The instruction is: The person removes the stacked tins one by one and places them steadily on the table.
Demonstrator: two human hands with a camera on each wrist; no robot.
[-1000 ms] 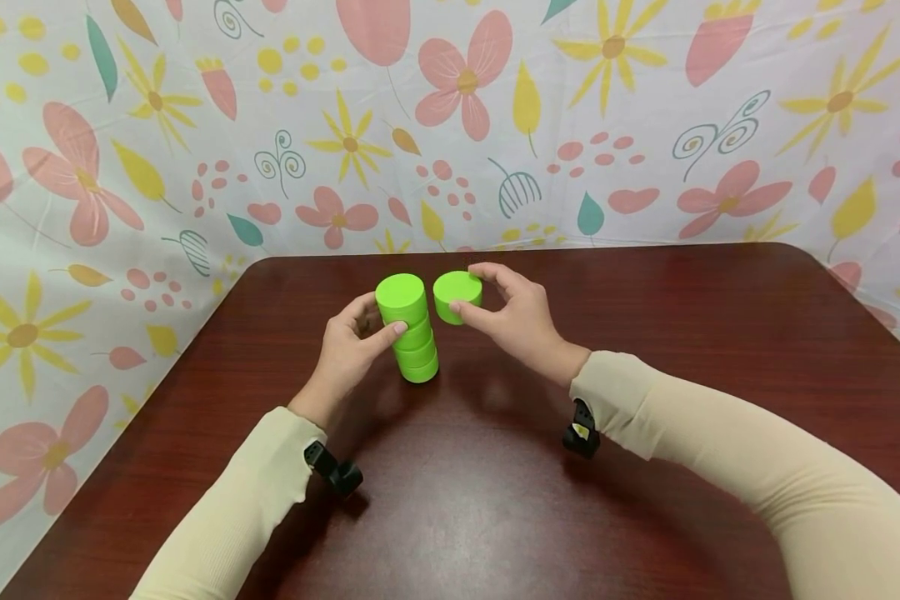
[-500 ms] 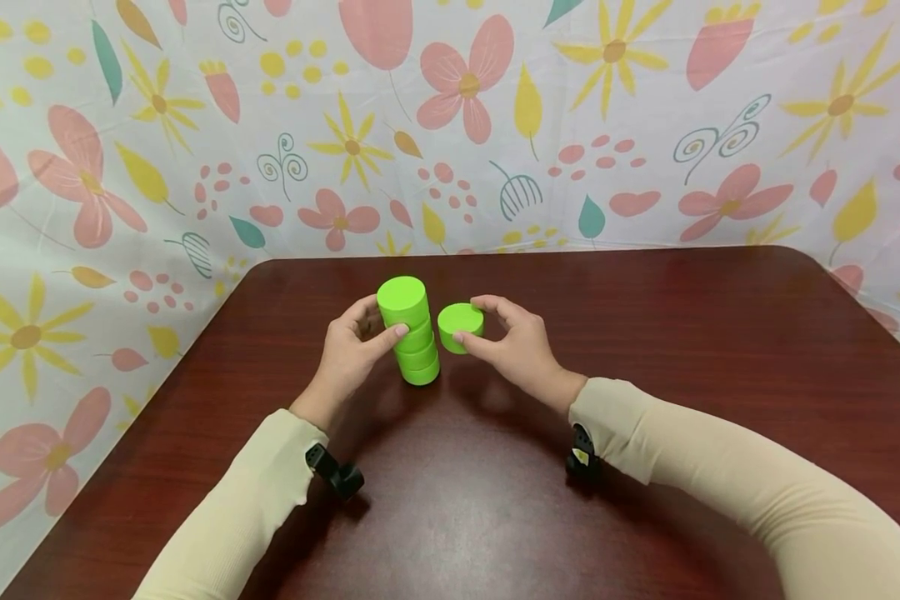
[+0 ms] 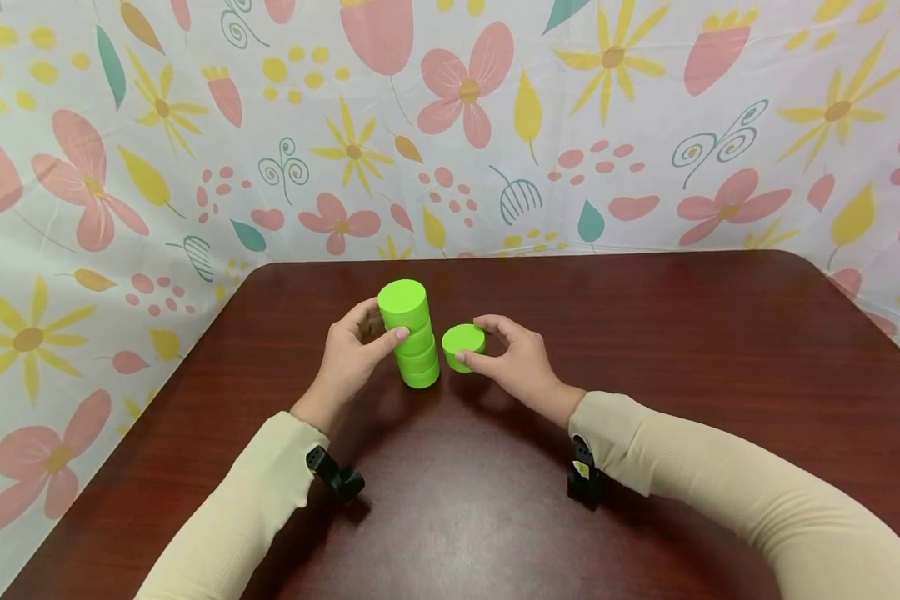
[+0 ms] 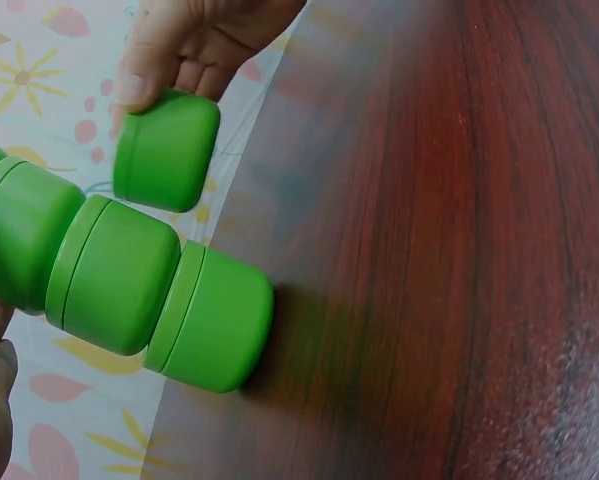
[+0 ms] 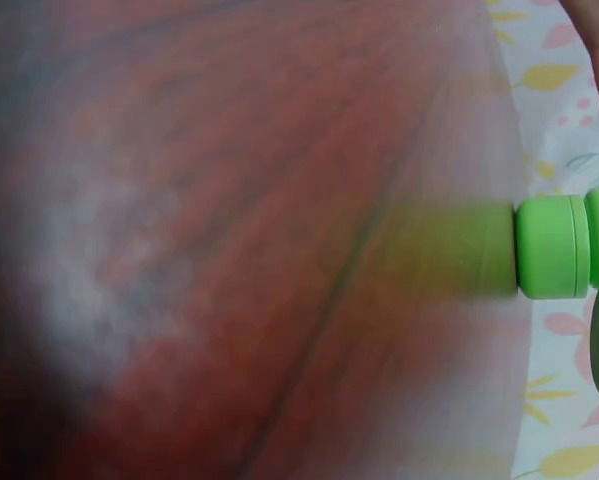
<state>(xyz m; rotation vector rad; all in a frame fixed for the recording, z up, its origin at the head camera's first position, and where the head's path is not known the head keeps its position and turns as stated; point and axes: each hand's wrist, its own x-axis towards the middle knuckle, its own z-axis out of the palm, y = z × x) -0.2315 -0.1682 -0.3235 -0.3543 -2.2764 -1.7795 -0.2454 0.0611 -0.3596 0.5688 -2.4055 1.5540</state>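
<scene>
Several small lime-green round jars with lids form a stack [image 3: 418,361] on the table, one on top of another. My left hand [image 3: 351,350] grips the upper part of the stack, thumb across the front and fingers behind it. To the right of the stack, my right hand [image 3: 523,360] pinches a single green jar [image 3: 462,340] between thumb and fingers. In the left wrist view this jar [image 4: 169,155] is raised off the table, beside the lower jars [image 4: 119,275]. The right wrist view catches the bottom stacked jar [image 5: 549,246] standing on the tabletop.
The dark red-brown wooden table [image 3: 450,500] has a glossy surface with rounded far corners. A white cloth [image 3: 630,108] printed with flowers and leaves hangs behind and to the left. Black wrist cameras [image 3: 335,475] are strapped over both cream sleeves.
My right hand has lowered the single jar from near the stack's top to beside its lower half. My left hand stays on the stack. The head view has shifted slightly.
</scene>
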